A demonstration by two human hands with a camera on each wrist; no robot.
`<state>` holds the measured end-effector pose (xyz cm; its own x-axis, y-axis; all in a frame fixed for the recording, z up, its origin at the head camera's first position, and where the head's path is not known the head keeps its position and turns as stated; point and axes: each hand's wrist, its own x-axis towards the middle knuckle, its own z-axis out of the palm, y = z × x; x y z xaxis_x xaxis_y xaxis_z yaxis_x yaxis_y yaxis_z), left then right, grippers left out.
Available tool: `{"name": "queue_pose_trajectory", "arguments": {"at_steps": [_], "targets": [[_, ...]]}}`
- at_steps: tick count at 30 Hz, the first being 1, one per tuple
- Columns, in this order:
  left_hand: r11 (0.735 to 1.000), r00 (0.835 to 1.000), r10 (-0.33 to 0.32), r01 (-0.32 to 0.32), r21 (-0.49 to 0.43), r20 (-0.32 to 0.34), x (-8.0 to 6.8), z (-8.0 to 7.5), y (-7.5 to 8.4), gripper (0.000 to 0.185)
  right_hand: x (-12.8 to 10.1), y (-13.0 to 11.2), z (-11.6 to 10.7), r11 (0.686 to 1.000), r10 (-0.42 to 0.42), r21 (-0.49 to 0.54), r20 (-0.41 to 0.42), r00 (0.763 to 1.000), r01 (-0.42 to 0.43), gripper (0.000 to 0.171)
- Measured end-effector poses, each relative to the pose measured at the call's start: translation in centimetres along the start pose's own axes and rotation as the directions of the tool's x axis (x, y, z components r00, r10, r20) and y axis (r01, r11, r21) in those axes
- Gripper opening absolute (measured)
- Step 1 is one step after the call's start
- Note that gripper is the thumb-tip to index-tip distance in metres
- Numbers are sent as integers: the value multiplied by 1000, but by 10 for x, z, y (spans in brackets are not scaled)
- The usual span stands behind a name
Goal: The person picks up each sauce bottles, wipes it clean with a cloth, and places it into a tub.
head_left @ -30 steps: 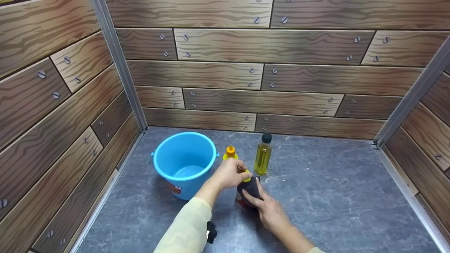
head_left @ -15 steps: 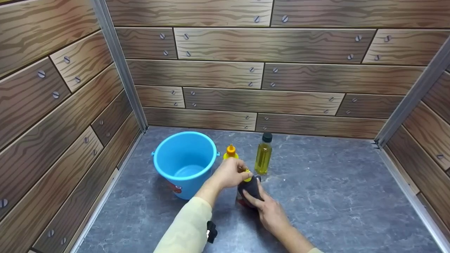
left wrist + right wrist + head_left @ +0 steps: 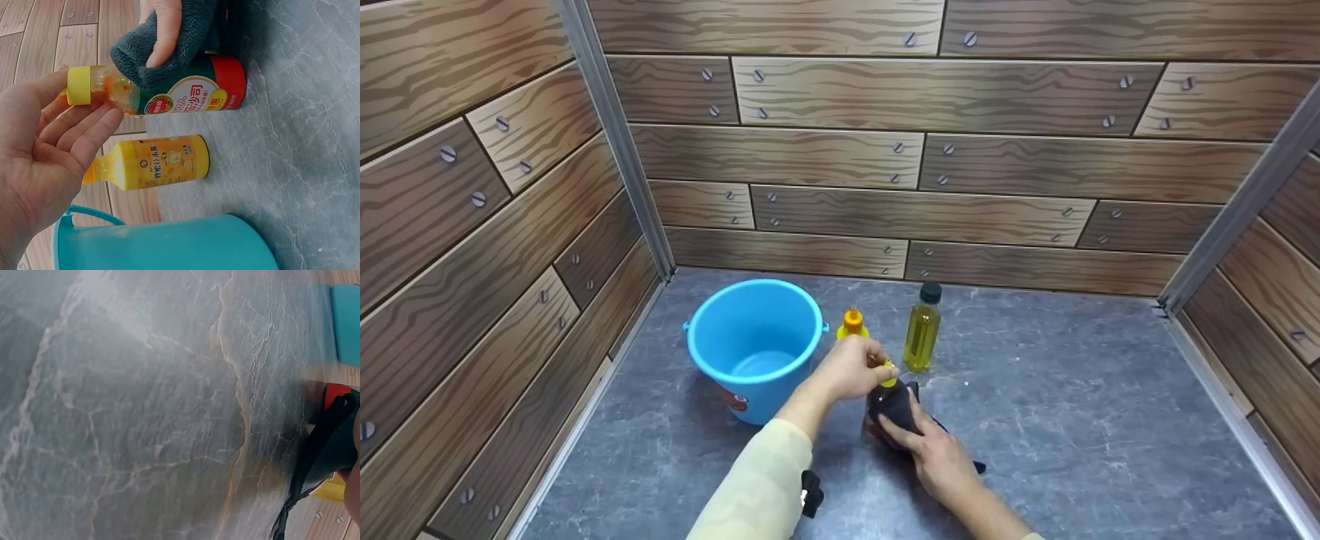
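You had bright, even light from above, with soft shadows beside the blue bucket [image 3: 754, 345] and under your arms. The right wrist view was smeared with motion blur; the head view bent at its edges.

pale yellow sleeve [image 3: 757, 487], black wrist strap [image 3: 811, 495]

Most of the right wrist view is the grey marbled tabletop [image 3: 140, 405], pale veins running across it. At the right edge a dark grey cloth [image 3: 332, 450] hangs over something with a red band [image 3: 336, 395], probably a bottle. A turquoise bucket [image 3: 346, 323] corner shows top right, something yellow [image 3: 332, 490] below.
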<state>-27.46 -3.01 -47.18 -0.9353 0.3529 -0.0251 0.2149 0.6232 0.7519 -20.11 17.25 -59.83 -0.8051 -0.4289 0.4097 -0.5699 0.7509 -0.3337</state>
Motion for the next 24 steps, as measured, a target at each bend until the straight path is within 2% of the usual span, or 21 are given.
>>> {"name": "queue_pose_trajectory", "arguments": {"at_steps": [7,14,24], "targets": [[1000,1000,12,-12,-1,-2,0,1,-1,15,-2,2,0,999,-34,-2,10,999,34,67],[1000,1000,20,-20,-2,-4,0,1,-1,14,-5,2,3,998,-67,-22,-32,997,66,70],[1000,1000,30,-30,7,-9,0,1,-1,14,-6,2,3,998,-63,-15,-12,998,63,71]]}}
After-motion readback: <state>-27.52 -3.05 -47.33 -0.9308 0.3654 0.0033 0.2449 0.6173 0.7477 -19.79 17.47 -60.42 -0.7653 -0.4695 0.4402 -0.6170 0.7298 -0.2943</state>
